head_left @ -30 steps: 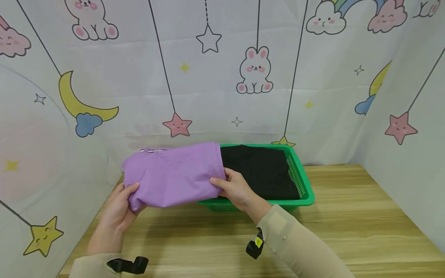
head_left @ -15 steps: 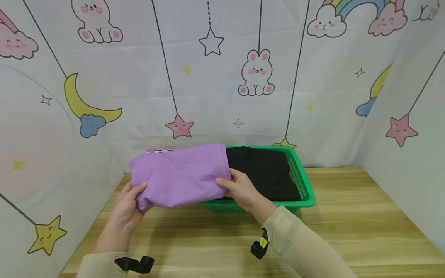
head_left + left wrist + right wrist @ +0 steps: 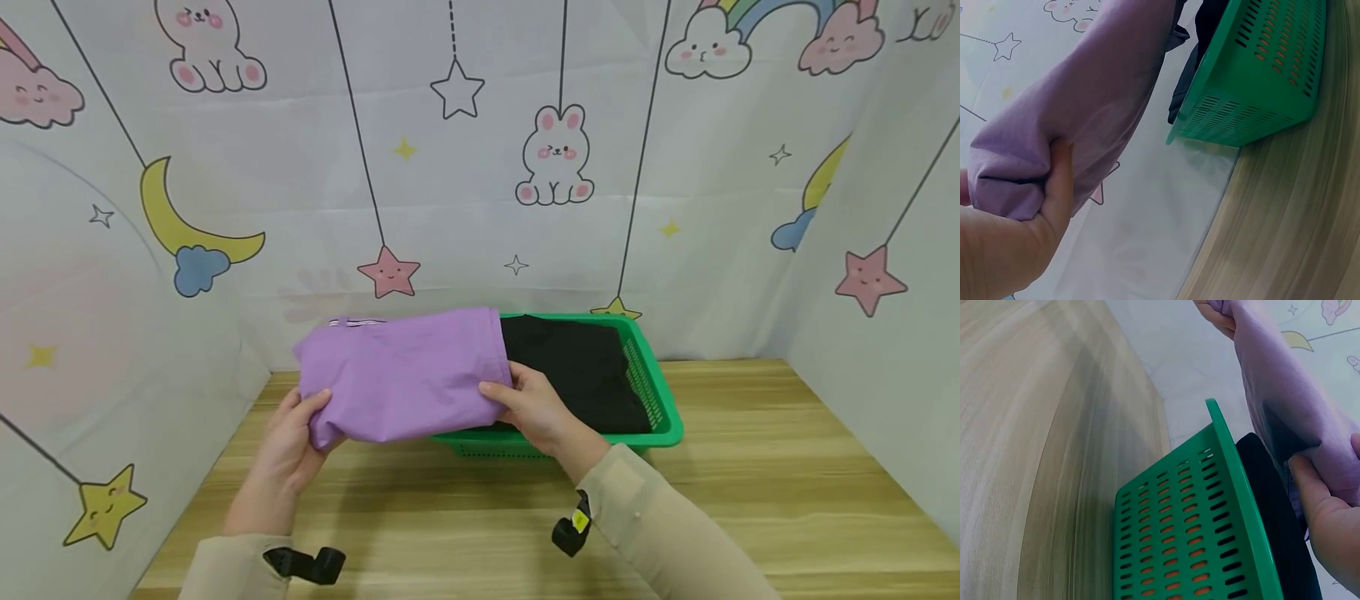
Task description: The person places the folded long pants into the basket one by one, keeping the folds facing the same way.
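Note:
A folded purple garment with a striped trim along its back edge is held up between both hands. My left hand grips its left end, thumb on the near face and fingers behind. At the right end my right hand pinches the hemmed edge between thumb and fingers. The garment overlaps the left part of a green basket in the head view. Inside the basket lies folded black cloth. The right wrist view shows the purple garment raised beside the basket rim, with a dark patch on its underside.
The basket stands on a wood-grain table near the back curtain, which has printed bunnies, stars and moons. Curtain also runs along the left and right sides. Something orange shows through the basket's slots.
Both hands have shifted slightly right with the purple garment, which covers more of the basket's left side. The grip at both ends is the same. The head view has moved slightly.

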`<state>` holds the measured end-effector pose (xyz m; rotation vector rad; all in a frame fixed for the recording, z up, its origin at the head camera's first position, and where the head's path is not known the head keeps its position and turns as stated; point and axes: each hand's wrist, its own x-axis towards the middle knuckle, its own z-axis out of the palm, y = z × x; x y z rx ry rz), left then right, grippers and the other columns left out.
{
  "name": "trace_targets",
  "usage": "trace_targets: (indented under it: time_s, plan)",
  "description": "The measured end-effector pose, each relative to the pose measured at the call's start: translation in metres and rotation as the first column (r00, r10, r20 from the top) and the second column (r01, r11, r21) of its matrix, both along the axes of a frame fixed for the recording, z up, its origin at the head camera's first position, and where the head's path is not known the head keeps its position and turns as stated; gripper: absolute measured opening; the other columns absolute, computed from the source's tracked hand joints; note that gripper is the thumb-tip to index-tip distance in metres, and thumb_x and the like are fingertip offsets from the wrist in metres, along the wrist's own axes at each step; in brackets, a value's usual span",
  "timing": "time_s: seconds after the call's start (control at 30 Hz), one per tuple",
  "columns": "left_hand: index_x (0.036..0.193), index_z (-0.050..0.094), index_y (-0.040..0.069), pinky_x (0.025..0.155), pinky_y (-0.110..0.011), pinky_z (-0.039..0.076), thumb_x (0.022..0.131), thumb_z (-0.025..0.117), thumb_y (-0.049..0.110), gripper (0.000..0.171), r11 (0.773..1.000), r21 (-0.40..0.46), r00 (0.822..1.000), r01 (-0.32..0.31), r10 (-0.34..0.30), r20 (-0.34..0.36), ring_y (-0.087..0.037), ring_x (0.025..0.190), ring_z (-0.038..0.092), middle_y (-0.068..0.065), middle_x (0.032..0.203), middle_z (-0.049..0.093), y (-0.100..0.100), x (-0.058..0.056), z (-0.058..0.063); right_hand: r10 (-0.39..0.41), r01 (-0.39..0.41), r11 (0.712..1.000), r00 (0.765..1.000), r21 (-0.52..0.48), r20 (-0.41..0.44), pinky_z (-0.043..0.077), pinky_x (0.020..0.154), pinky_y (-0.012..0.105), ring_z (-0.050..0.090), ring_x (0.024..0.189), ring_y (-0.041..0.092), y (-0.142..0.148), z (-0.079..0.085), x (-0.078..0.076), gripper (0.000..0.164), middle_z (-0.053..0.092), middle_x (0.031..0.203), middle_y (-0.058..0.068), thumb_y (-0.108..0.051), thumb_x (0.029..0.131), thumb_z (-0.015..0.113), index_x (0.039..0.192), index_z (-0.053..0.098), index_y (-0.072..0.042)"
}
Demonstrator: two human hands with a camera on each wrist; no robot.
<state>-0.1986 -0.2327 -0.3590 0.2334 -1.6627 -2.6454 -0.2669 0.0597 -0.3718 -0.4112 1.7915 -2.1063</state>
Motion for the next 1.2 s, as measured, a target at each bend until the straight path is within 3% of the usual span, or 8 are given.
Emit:
trace_targets:
  time_s: [0.63, 0.97, 1.2]
  plan:
    - [0.122, 0.039, 0.026, 0.079, -0.023, 0.051, 0.100, 0.043, 0.019, 0.023, 1.000, -0.021, 0.999, -0.010, 0.010, 0.030, -0.004, 0.092, 0.061, 0.011, 0.102, 0.059, 0.016, -0.008, 0.001, -0.009, 0.010, 1.000, 1.000, 0.009, -0.016, 0.051, 0.091, 0.039, 0.062, 0.104, 0.019, 0.016, -0.001, -0.004, 0.048, 0.052, 0.132, 0.020, -0.013, 0.094, 0.058, 0.138, 0.042, -0.002]
    - [0.132, 0.036, 0.021, 0.082, -0.024, 0.051, 0.096, 0.053, 0.026, 0.040, 0.998, -0.052, 0.998, 0.024, -0.027, -0.061, -0.005, 0.097, 0.061, 0.008, 0.110, 0.056, 0.016, -0.014, -0.010, -0.023, 0.023, 1.000, 1.000, 0.011, -0.007, 0.051, 0.092, 0.039, 0.062, 0.105, 0.019, 0.021, -0.002, -0.006, 0.049, 0.052, 0.132, 0.019, -0.014, 0.093, 0.058, 0.138, 0.042, -0.002]
    - [0.146, 0.021, 0.017, 0.084, -0.023, 0.050, 0.100, 0.046, 0.024, 0.053, 0.997, -0.075, 0.999, 0.016, -0.014, 0.034, -0.003, 0.098, 0.059, 0.006, 0.118, 0.049, 0.023, -0.015, 0.000, -0.029, 0.029, 0.999, 1.000, 0.019, -0.010, 0.052, 0.091, 0.038, 0.061, 0.105, 0.019, 0.025, 0.000, -0.007, 0.048, 0.052, 0.132, 0.020, -0.013, 0.093, 0.058, 0.137, 0.042, -0.001]
